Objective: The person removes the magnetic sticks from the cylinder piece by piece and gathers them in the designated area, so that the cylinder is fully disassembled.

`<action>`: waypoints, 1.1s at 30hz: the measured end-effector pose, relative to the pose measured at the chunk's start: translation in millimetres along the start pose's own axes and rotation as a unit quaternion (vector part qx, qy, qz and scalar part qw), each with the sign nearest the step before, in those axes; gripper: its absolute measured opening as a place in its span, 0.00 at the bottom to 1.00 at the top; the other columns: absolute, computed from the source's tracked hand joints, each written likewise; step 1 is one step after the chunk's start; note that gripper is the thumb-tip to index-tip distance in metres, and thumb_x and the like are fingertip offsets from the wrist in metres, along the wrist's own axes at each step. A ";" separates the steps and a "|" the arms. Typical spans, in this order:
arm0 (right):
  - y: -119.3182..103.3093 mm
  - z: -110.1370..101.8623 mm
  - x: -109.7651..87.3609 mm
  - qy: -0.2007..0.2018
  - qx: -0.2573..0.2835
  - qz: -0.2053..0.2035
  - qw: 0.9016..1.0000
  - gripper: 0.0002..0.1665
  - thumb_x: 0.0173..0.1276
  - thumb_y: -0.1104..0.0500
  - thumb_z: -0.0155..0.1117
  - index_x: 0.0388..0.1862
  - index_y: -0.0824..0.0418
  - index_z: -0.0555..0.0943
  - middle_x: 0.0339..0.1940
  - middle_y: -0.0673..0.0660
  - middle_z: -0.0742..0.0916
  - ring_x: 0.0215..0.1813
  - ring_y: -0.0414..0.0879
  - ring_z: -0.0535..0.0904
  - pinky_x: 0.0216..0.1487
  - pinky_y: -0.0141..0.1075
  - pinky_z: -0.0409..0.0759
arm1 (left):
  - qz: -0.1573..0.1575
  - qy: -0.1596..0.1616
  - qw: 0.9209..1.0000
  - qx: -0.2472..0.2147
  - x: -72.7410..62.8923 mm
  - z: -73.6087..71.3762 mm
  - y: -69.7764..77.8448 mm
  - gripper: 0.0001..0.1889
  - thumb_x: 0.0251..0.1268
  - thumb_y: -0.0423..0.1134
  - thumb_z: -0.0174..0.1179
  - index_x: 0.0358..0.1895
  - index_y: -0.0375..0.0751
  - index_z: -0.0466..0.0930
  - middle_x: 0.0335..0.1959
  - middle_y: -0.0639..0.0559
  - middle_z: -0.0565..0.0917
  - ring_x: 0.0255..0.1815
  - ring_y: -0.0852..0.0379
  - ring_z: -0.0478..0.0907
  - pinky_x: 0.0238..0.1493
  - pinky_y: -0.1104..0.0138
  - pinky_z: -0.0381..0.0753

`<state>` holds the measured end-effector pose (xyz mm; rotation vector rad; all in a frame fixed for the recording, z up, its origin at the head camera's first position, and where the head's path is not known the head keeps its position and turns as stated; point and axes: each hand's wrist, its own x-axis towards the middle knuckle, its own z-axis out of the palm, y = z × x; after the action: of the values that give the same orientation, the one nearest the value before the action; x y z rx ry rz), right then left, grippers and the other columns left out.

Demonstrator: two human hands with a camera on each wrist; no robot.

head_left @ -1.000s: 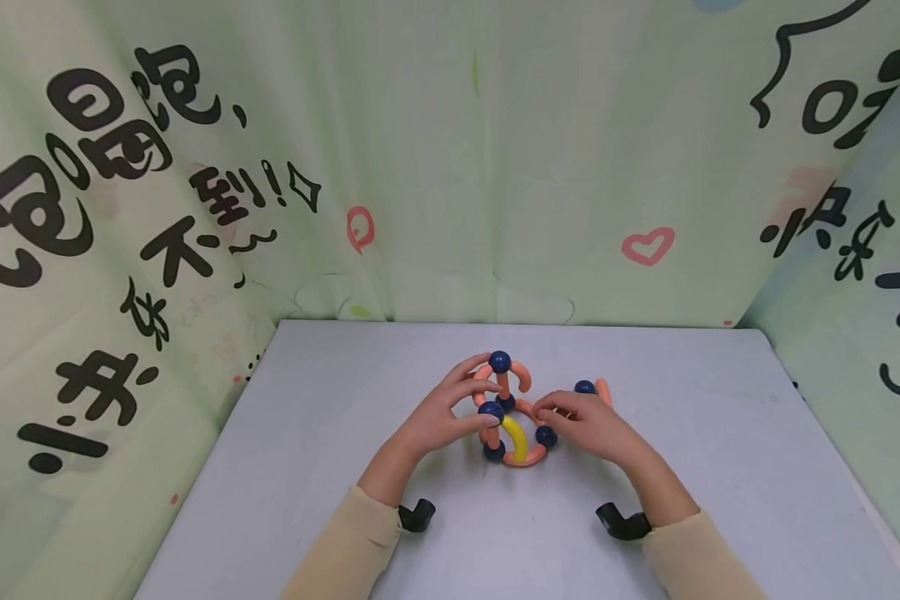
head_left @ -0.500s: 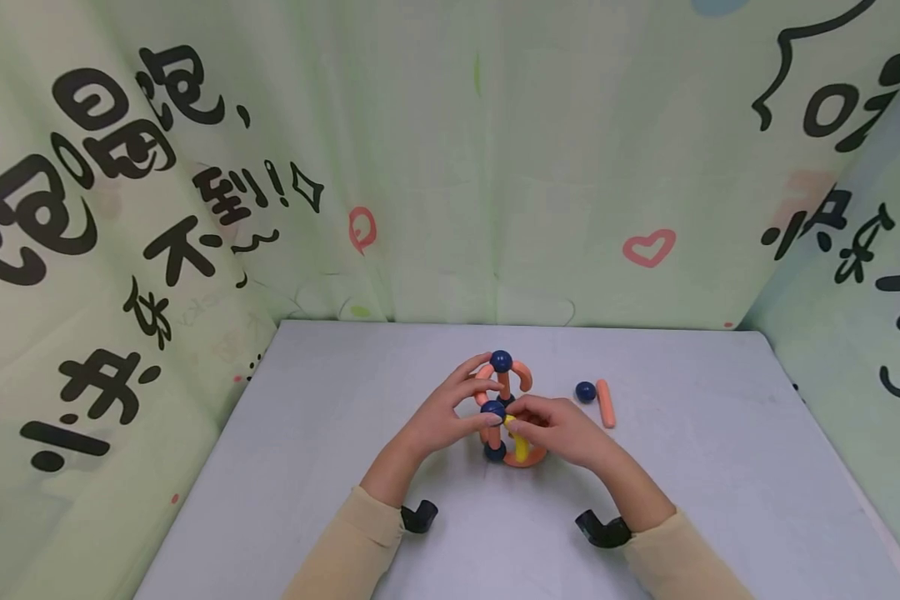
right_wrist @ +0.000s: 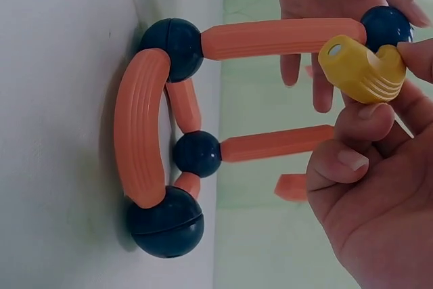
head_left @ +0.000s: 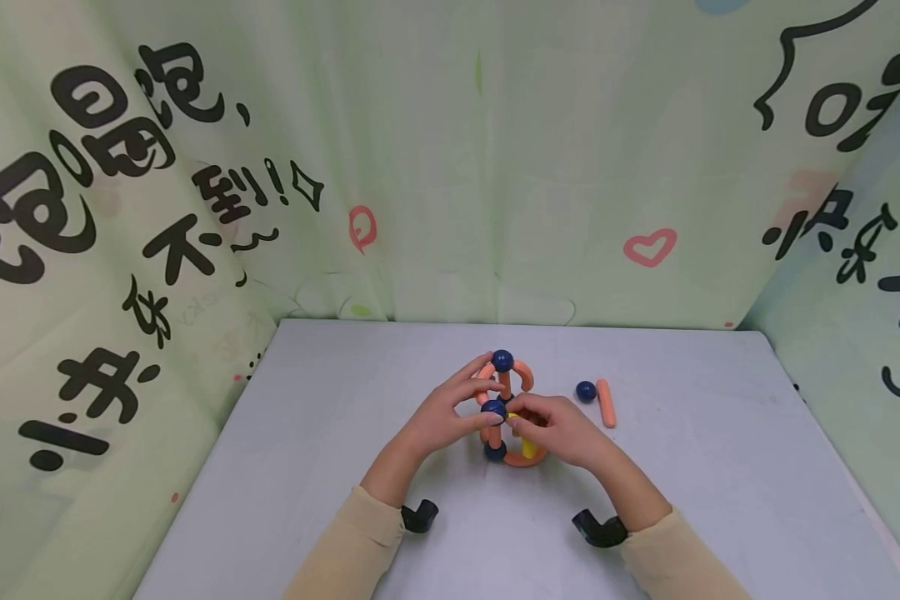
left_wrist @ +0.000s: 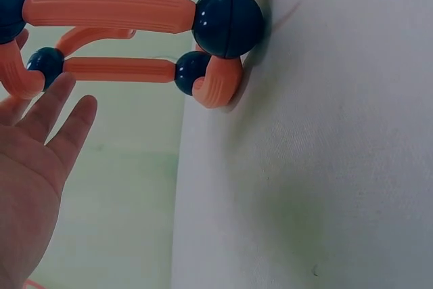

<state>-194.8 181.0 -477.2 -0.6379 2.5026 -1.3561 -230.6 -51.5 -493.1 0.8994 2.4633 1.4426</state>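
A frame of dark blue balls and salmon magnetic rods stands on the table. My left hand [head_left: 444, 410] steadies its top, the thumb on the near upper ball [head_left: 492, 411] and the fingers reaching toward the far upper ball [head_left: 502, 361]. With thumb and fingertips, my right hand [head_left: 566, 427] pinches a short curved yellow magnetic rod [right_wrist: 369, 76]. One end of that rod meets the near upper ball, and the other points free with its metal tip showing. Upright salmon rods [left_wrist: 111, 10] join upper and lower balls; a curved salmon rod [right_wrist: 141, 130] lies low between two bottom balls.
To the right of the frame, a loose blue ball [head_left: 586, 392] and a straight salmon rod [head_left: 606, 403] lie side by side on the white table [head_left: 330, 392]. A printed curtain [head_left: 435, 167] hangs behind and along both sides.
My right hand has moved left from the frame's right side to the near upper ball and now pinches the yellow rod, whose lower end has swung slightly right. The left hand stays put.
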 end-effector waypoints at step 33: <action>82.1 -91.2 -40.6 0.132 -0.054 0.201 0.969 0.31 0.75 0.36 0.49 0.65 0.54 0.75 0.50 0.59 0.81 0.47 0.52 0.75 0.43 0.36 0.78 | 0.001 -0.002 1.000 0.000 2.1 2.2 -2.6 0.25 0.65 0.56 0.64 0.62 0.52 0.79 0.79 0.75 0.50 0.77 0.49 0.61 0.69 0.41 0.67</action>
<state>-216.7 307.0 -496.3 0.0472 2.7251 -1.2208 -232.5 -49.6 -496.1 0.9032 2.4594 1.4401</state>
